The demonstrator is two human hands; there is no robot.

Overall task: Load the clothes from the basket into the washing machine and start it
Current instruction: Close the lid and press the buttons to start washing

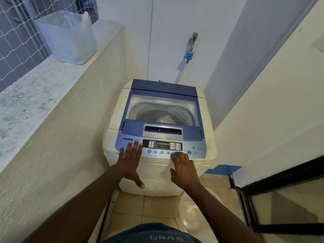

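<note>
A white top-loading washing machine [112, 149] with a blue lid stands in the corner. Its lid [163, 109] is down, and through the window I see the drum with something pale inside. The control panel [164, 146] is lit. My left hand [130, 160] lies flat with straight fingers on the panel's left end, thumb hanging over the front. My right hand [182, 167] has curled fingers whose tips touch the row of round buttons below the display. A white basket [191, 216] sits on the floor at the machine's right front; I see no clothes in it.
A tap [192, 44] with a blue hose fitting hangs on the wall behind the machine. A translucent plastic tub [68, 37] stands on the stone ledge at left. A black-framed glass door [280, 199] is at right. Blue tape [222, 169] marks the floor.
</note>
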